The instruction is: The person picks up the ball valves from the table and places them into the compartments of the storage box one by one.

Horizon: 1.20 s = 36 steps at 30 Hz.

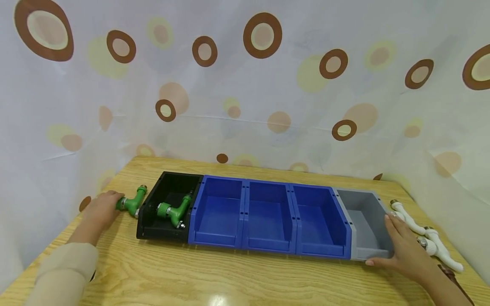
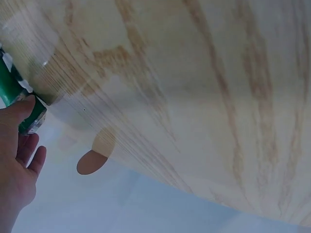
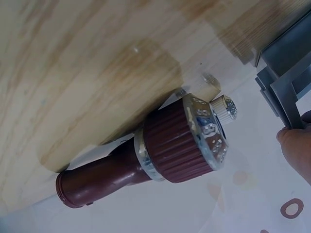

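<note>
On the left of the head view, my left hand (image 1: 100,210) pinches the ribbed end of a green plastic tap (image 1: 135,205), beside the black bin (image 1: 145,231). The left wrist view shows the thumb against the green knob (image 2: 33,115). A second green tap (image 1: 176,212) lies in the black bin. My right hand (image 1: 407,248) rests against the grey bin (image 1: 363,257), straight fingers along its right wall and thumb at its front lip. White taps (image 1: 440,248) lie just beyond that hand. A dark brown tap (image 3: 170,141) is close to the right wrist.
Three blue bins (image 1: 268,246) stand in a row between the black and grey ones. The wooden table (image 1: 229,280) extends in front of them. A curtain (image 1: 245,85) with circle patterns hangs behind and at both sides.
</note>
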Available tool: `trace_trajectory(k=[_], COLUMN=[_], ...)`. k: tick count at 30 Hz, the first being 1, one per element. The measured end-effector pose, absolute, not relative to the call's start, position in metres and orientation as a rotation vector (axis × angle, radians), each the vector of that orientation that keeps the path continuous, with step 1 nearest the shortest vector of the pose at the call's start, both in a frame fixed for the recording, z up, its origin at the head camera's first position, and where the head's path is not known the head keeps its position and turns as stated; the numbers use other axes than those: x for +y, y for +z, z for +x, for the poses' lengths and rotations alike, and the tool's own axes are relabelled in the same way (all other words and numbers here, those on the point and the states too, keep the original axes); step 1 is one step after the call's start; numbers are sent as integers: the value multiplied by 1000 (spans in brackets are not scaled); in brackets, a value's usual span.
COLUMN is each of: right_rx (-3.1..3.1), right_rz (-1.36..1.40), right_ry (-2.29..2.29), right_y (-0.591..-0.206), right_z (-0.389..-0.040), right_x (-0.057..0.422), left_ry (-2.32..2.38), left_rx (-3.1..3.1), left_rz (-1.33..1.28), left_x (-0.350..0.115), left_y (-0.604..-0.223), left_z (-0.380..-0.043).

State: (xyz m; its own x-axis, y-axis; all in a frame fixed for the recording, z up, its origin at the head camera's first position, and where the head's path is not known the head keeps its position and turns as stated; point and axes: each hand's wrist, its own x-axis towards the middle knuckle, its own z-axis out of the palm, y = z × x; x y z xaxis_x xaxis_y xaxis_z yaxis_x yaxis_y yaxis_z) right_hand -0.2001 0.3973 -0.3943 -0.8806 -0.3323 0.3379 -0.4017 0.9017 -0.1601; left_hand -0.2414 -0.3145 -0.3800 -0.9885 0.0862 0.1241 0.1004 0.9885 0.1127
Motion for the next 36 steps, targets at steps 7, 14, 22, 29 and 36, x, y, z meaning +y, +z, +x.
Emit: trace_trajectory(k=[7, 14, 22, 29, 36], right_rx=[-2766, -2767, -2790, -2790, -2782], right_rz=[539, 541, 528, 521, 528], right_ry=[332, 334, 342, 341, 346], right_y=[-394, -392, -392, -392, -393], right_z=[-201, -200, -199, -198, -199], right_x=[397, 396, 395, 395, 395], left_ry=[-222, -378, -415, -427, -408], left_rx=[-2979, -2930, -2910, -2906, -2863], left_rz=[-138, -153, -173, -168, -210], left_x=[-316, -321, -329, -331, -334], left_y=[-385, -392, -394, -390, -388], left_z=[-239, -232, -226, -220, -217])
